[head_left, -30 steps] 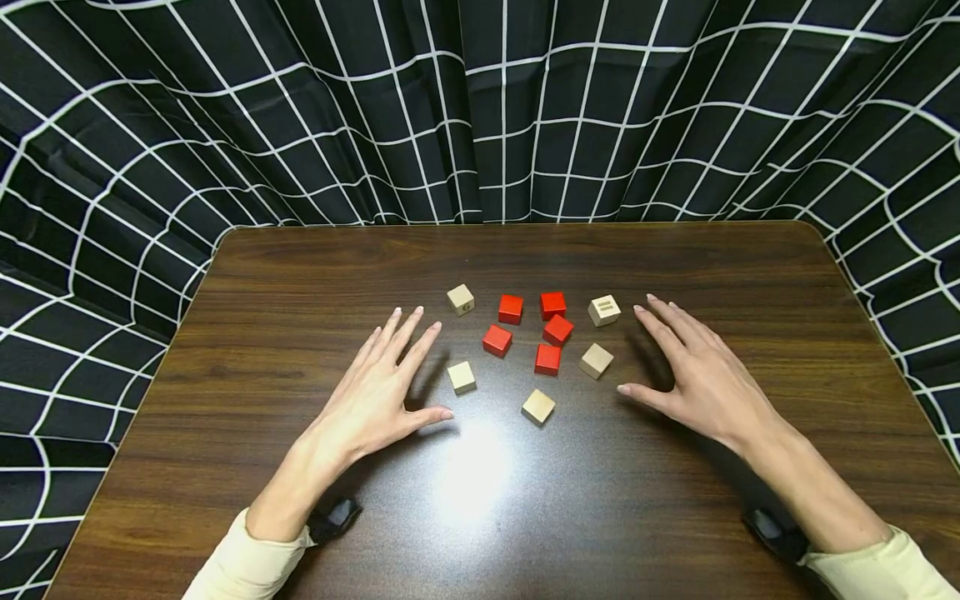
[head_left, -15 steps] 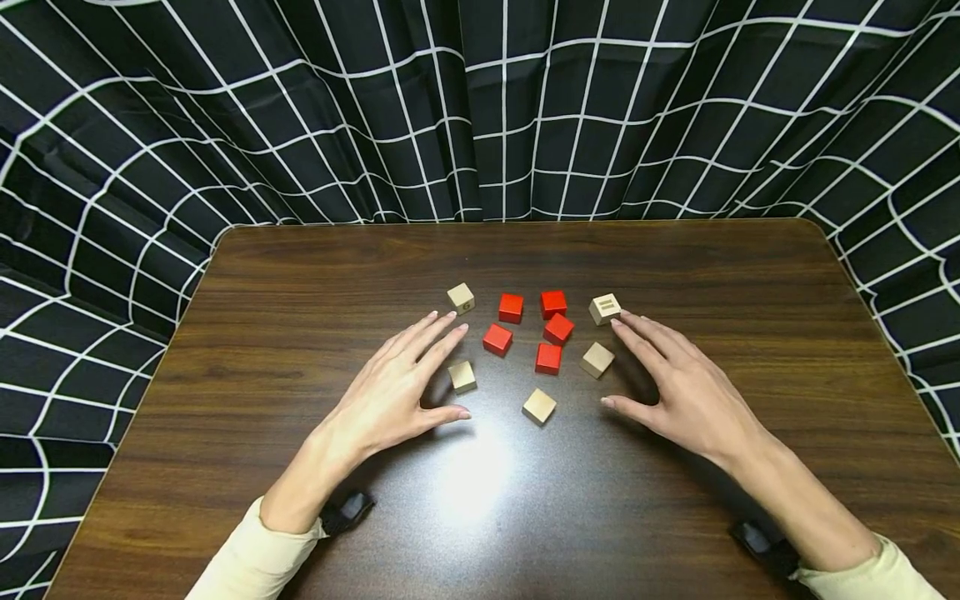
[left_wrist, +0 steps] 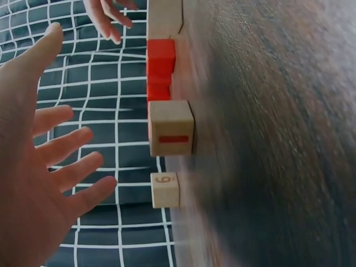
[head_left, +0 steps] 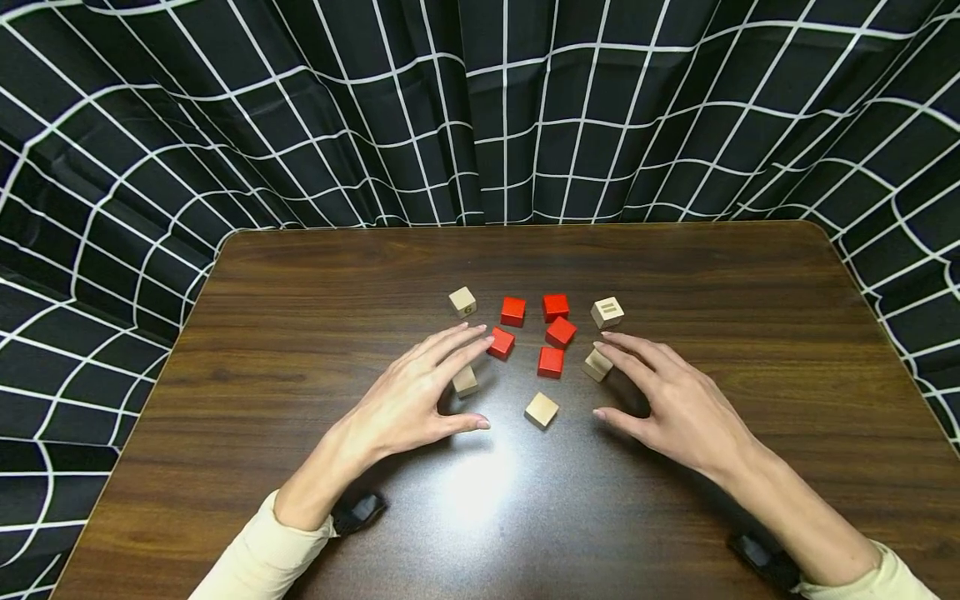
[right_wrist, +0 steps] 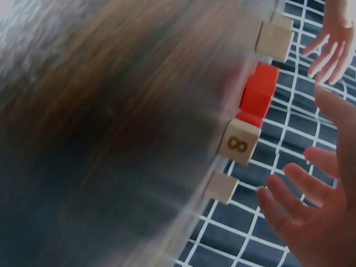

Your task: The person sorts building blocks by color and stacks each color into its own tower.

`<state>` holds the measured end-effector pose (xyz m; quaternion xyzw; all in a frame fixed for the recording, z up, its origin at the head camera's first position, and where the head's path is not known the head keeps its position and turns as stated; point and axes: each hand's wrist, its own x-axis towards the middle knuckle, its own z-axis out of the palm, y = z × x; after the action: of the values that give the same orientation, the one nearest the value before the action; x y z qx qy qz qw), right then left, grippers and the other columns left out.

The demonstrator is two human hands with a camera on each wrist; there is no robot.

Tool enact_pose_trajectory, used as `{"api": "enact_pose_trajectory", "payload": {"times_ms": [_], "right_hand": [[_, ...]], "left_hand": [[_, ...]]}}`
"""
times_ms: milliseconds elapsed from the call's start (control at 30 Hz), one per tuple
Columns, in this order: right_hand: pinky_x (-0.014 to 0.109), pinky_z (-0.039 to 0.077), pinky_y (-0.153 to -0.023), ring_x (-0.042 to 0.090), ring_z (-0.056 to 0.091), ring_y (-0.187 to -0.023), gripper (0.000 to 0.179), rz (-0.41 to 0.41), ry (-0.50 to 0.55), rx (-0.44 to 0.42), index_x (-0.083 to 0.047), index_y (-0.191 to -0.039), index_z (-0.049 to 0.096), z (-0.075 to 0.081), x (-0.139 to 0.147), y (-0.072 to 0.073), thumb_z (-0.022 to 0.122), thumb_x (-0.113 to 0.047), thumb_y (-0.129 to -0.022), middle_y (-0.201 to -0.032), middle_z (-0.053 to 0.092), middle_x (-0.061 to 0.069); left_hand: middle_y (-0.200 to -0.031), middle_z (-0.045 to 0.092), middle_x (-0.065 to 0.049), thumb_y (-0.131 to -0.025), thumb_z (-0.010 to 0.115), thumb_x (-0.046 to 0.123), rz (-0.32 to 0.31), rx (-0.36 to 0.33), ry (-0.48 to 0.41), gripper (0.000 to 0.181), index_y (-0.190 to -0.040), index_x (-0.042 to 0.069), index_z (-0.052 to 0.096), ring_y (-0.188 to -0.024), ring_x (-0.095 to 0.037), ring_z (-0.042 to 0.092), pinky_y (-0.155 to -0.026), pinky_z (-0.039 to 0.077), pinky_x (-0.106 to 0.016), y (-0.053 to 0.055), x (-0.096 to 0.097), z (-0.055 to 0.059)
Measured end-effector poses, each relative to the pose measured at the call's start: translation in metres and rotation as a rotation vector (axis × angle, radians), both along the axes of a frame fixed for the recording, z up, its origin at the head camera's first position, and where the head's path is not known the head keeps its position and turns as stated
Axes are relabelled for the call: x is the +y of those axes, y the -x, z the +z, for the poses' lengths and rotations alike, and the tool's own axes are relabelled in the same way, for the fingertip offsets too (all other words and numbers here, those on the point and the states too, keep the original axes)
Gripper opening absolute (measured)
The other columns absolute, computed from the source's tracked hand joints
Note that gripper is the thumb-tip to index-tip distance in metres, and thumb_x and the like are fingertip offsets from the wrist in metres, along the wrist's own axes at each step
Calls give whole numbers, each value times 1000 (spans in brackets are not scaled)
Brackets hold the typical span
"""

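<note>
My left hand [head_left: 416,396] hovers over the left side of a group of small cubes, fingers spread and holding nothing. Partly hidden beneath it is a plain-topped wooden cube [head_left: 466,382]; the left wrist view shows a red bar on the side of a wooden cube [left_wrist: 171,129]. A red cube [head_left: 501,343] lies by its index fingertip. On the other side my right hand [head_left: 678,408], also relaxed, reaches over a wooden cube [head_left: 597,365]. In the right wrist view a wooden cube [right_wrist: 239,142] bears an 8.
More red cubes [head_left: 551,362] lie between the hands. A wooden cube with an equals sign [head_left: 607,312] sits back right, a numbered one [head_left: 462,302] back left, and another wooden cube [head_left: 542,411] in front. A black gridded curtain [head_left: 510,108] surrounds the brown table [head_left: 337,267].
Both hands have moved inward, the left to the right and the right to the left, now partly covering the nearest wooden cubes. The cubes have kept their places.
</note>
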<state>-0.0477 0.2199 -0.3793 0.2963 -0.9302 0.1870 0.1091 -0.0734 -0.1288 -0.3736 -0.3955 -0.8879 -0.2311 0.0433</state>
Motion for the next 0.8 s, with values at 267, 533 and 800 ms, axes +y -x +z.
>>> {"api": "enact_pose_trajectory", "payload": {"times_ms": [267, 533, 800], "right_hand": [[43, 52, -93, 20, 54, -123, 73, 26, 35, -19, -17, -141, 56, 1, -9, -6, 83, -40, -76, -141, 54, 0], [42, 49, -99, 24, 56, -125, 71, 53, 82, -36, -13, -136, 59, -1, -18, -8, 88, -30, -73, -134, 59, 2], [44, 54, -94, 23, 62, -117, 68, 46, 139, -76, -11, -133, 61, -3, -26, -11, 89, -24, -73, -127, 64, 1]], "left_hand": [[-150, 45, 0, -76, 86, 40, -22, -62, -69, 85, -148, 20, 47, -134, -17, 45, -108, 45, -41, 2, 12, -4], [-145, 52, -1, -76, 88, 31, -69, -64, -103, 75, -142, 17, 55, -133, -15, 47, -111, 42, -36, 3, 23, -5], [-137, 59, 1, -75, 89, 21, -139, -177, -221, 64, -133, 12, 62, -128, -9, 53, -107, 44, -25, 9, 30, -7]]}}
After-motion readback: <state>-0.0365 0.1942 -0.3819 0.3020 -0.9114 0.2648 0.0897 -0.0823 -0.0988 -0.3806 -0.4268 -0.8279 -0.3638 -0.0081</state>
